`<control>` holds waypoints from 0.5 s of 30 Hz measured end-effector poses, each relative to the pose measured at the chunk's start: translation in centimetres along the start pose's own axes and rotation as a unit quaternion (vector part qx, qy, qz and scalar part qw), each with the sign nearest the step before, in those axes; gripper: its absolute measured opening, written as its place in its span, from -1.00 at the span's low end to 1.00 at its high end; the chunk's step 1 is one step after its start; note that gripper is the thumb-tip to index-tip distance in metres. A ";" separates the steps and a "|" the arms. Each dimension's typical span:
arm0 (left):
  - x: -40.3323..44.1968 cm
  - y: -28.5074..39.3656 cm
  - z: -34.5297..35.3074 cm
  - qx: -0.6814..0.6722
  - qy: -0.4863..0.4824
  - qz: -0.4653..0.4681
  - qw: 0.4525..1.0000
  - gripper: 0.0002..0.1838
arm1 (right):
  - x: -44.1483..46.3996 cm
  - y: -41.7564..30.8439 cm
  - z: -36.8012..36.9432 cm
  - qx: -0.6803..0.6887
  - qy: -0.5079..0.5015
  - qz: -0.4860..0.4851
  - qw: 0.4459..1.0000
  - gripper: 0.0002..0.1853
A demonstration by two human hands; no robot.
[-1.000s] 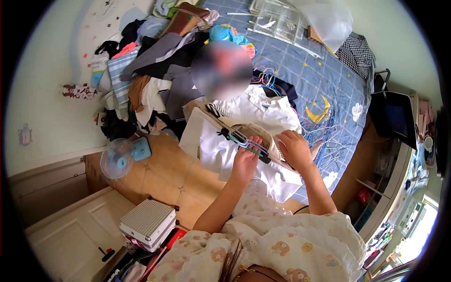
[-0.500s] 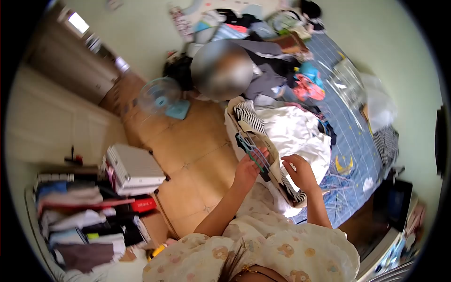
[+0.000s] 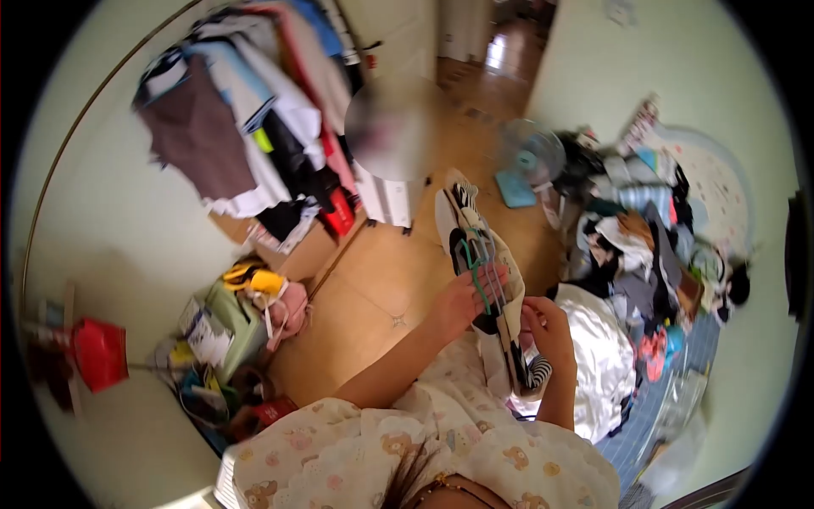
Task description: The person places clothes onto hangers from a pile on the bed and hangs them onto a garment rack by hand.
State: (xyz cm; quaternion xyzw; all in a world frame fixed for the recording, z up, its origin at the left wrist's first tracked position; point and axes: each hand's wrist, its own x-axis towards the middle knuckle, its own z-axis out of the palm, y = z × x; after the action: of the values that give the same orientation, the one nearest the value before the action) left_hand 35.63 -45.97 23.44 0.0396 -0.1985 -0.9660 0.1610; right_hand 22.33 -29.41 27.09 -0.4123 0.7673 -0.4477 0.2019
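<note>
A bundle of cream, black and striped clothes (image 3: 514, 360) hangs in front of my body. Green and pale clothes hangers (image 3: 476, 254) show along its upper part. My left hand (image 3: 465, 299) is closed round these hangers, with the fingers passing through them. On the other side of the bundle, my right hand (image 3: 553, 329) has its fingers bent against the edge of a cream garment (image 3: 511, 293), seeming to pinch it. Part of the fingertips is hidden by the cloth.
Clothes hang on a rack (image 3: 80, 119) at upper left. A white suitcase (image 3: 386, 199) stands beside them. A green bin (image 3: 233, 327) and bags lie at left. A fan (image 3: 527, 157) stands on the floor. White bedding (image 3: 593, 365) and piled clothes (image 3: 653, 254) cover the bed at right.
My view has turned left, so the clothes rack is now ahead and the bed lies to the right. My right hand has come from apart to the garment's edge.
</note>
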 end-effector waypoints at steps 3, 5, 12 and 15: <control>-1.9 4.3 0.7 0.001 0.009 0.089 0.996 -0.36 | 3.6 -2.3 2.7 0.025 -0.065 -0.045 0.997 -0.82; -3.3 6.5 0.5 0.011 0.009 0.148 0.989 -0.35 | 5.3 -3.6 4.6 0.048 -0.101 -0.063 0.992 -0.82; -6.7 15.2 0.1 0.080 0.039 0.330 0.940 -0.20 | 11.9 -9.1 10.2 0.065 -0.215 -0.202 0.953 -0.82; -7.8 19.8 -0.2 0.077 0.042 0.416 0.905 -0.18 | 15.1 -12.1 12.6 0.090 -0.258 -0.232 0.933 -0.81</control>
State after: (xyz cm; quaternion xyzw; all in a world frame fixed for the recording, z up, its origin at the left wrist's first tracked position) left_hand 48.94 -60.73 31.21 0.0067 -0.2633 -0.7907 0.5526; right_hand 27.62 -51.34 31.84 -0.6605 0.5279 -0.4275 0.3200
